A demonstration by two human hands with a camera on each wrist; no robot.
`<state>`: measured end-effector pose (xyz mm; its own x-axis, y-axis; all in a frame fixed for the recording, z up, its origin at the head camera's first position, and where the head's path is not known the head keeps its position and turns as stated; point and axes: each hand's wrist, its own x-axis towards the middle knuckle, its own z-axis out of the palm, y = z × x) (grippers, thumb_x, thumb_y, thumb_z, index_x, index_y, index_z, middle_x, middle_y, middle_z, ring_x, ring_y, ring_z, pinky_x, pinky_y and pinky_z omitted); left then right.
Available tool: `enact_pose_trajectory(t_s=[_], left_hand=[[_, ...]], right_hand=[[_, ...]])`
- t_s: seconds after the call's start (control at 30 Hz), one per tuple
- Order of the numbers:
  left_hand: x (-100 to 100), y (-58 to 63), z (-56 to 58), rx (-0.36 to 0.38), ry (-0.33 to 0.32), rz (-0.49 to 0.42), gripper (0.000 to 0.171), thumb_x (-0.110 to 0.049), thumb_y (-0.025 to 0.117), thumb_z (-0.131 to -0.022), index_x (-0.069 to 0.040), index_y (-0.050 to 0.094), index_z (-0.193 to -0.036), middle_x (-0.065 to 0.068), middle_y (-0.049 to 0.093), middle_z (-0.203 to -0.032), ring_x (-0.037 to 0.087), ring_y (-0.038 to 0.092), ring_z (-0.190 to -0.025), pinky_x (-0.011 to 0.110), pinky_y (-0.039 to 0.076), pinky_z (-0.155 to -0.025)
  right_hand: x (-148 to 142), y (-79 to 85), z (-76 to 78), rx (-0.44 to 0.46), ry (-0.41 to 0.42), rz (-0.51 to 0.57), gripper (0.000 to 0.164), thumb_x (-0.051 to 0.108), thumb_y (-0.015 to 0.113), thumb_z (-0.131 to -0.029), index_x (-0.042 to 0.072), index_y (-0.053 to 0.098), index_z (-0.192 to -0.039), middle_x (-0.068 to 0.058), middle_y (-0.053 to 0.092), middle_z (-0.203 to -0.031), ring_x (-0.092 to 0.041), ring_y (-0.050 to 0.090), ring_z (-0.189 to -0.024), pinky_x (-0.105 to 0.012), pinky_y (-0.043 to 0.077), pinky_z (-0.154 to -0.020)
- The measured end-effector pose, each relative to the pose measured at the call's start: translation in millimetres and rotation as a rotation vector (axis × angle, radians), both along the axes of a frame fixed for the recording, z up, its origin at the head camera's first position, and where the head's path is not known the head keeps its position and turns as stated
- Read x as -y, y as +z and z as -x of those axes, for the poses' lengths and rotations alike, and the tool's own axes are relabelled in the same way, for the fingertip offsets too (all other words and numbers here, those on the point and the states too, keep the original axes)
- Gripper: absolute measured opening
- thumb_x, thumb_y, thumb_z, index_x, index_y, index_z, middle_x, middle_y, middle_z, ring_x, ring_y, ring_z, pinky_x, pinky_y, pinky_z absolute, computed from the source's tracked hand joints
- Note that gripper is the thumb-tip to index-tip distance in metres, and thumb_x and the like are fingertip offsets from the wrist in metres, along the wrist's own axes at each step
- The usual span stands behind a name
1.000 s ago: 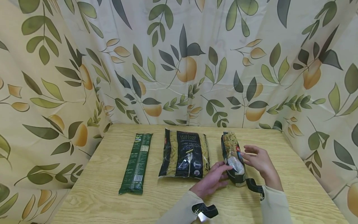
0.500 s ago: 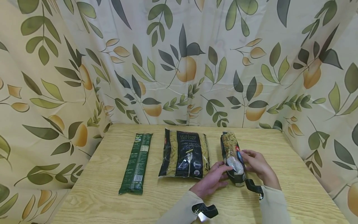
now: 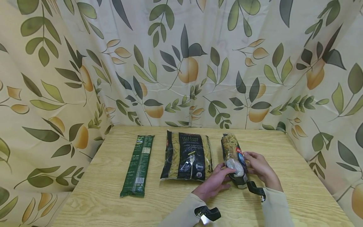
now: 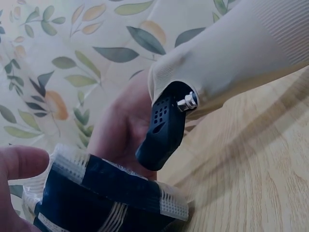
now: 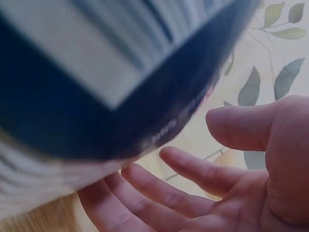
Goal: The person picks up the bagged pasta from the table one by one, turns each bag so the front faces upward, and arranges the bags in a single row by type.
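A narrow pasta packet (image 3: 231, 148) with a dark wrapper and a see-through window lies on the right of the table, between both hands. My left hand (image 3: 212, 184) is at its near left side, thumb stretched over the near end. From the right, my right hand (image 3: 262, 170) touches the packet's side. Close up in the right wrist view, the fingers (image 5: 164, 193) lie loosely extended along the packet's lower side, with the thumb apart from it. The left wrist view shows the packet's dark end (image 4: 111, 188) beside the left thumb (image 4: 21, 163); the other left fingers are hidden there.
A wide black bag of penne (image 3: 191, 157) lies just left of the left hand. Farther left is a long green spaghetti packet (image 3: 138, 165). Behind the wooden table (image 3: 96, 189) hangs a leaf-patterned curtain (image 3: 175, 94).
My right hand has come left against the packet. The packet's far end has shifted a little left and turned, showing more of its red label. The left hand has stayed in place.
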<state>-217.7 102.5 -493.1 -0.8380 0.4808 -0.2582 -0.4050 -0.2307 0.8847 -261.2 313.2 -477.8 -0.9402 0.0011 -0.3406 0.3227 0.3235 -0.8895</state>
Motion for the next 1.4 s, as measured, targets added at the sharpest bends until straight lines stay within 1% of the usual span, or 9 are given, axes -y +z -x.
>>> enact_pose_trajectory(t_s=[0.27,0.47,0.6,0.87,1.1,1.23,1.3,1.33,1.4], left_hand=[[3,-1.2,-1.0,-0.005,-0.003,-0.031,0.061,-0.030,0.062,-0.097,-0.008,0.037,-0.149,0.016,0.059,-0.139,0.043,0.055,-0.134,0.069,0.039,-0.113],[6,-0.3,0.0,-0.022,-0.022,-0.042,0.048,-0.032,0.061,-0.099,-0.011,0.050,-0.140,0.015,0.066,-0.131,0.033,0.065,-0.118,0.067,0.042,-0.111],[7,-0.8,1.3,-0.024,-0.031,-0.027,0.041,-0.031,0.061,-0.099,-0.011,0.056,-0.134,0.013,0.070,-0.126,0.027,0.067,-0.110,0.065,0.044,-0.110],[8,0.1,0.4,-0.007,-0.031,-0.028,0.042,-0.029,0.061,-0.099,-0.013,0.055,-0.137,0.012,0.068,-0.129,0.032,0.064,-0.123,0.066,0.042,-0.112],[8,-0.9,2.2,-0.005,-0.053,-0.047,0.041,-0.030,0.060,-0.100,-0.011,0.060,-0.136,0.010,0.068,-0.130,0.025,0.066,-0.117,0.064,0.044,-0.111],[10,-1.6,3.3,0.002,-0.069,-0.058,0.041,-0.030,0.059,-0.100,-0.011,0.063,-0.135,0.009,0.070,-0.129,0.024,0.068,-0.112,0.058,0.047,-0.107],[11,-1.5,3.4,0.007,-0.076,-0.061,0.042,-0.031,0.059,-0.100,-0.010,0.063,-0.135,0.010,0.071,-0.128,0.024,0.069,-0.111,0.057,0.048,-0.106],[12,-1.5,3.6,0.013,-0.078,-0.066,0.042,-0.032,0.059,-0.100,-0.009,0.063,-0.135,0.011,0.071,-0.128,0.025,0.069,-0.111,0.057,0.048,-0.107],[14,-1.0,3.5,0.019,-0.084,-0.073,0.043,-0.033,0.059,-0.100,-0.008,0.064,-0.135,0.012,0.071,-0.128,0.026,0.069,-0.113,0.059,0.047,-0.108]], right_hand=[[2,1.5,-0.4,-0.007,-0.005,-0.009,0.072,0.040,0.033,-0.112,-0.013,0.018,-0.158,-0.038,0.033,-0.156,-0.003,0.068,-0.091,-0.031,0.063,-0.080],[4,3.3,-1.0,-0.001,-0.003,-0.007,0.072,0.039,0.034,-0.112,-0.014,0.017,-0.158,-0.039,0.034,-0.155,-0.003,0.068,-0.088,-0.028,0.063,-0.080],[5,2.7,-0.6,0.001,0.004,-0.005,0.071,0.038,0.033,-0.112,-0.014,0.017,-0.157,-0.041,0.036,-0.153,-0.006,0.071,-0.090,-0.029,0.063,-0.081],[6,-1.3,1.4,0.000,0.022,-0.008,0.069,0.037,0.035,-0.112,-0.014,0.019,-0.157,-0.040,0.044,-0.149,-0.008,0.072,-0.093,-0.030,0.062,-0.080],[4,0.1,3.3,0.009,0.025,-0.020,0.081,0.043,0.036,-0.111,-0.014,0.005,-0.159,-0.039,0.047,-0.148,-0.006,0.069,-0.094,-0.027,0.061,-0.078],[3,1.5,3.5,0.020,0.026,-0.015,0.087,0.046,0.037,-0.110,-0.015,-0.002,-0.159,-0.039,0.046,-0.149,-0.003,0.068,-0.093,-0.025,0.060,-0.079],[3,2.1,3.4,0.024,0.026,-0.011,0.087,0.046,0.037,-0.111,-0.015,-0.004,-0.158,-0.038,0.052,-0.143,-0.002,0.065,-0.091,-0.024,0.058,-0.078],[3,2.5,3.2,0.028,0.028,-0.010,0.087,0.046,0.037,-0.111,-0.015,-0.004,-0.158,-0.035,0.057,-0.135,-0.001,0.063,-0.089,-0.023,0.057,-0.076],[3,2.5,3.1,0.033,0.031,0.001,0.086,0.045,0.037,-0.111,-0.015,-0.003,-0.158,-0.020,0.063,-0.115,-0.001,0.058,-0.085,-0.022,0.054,-0.074]])
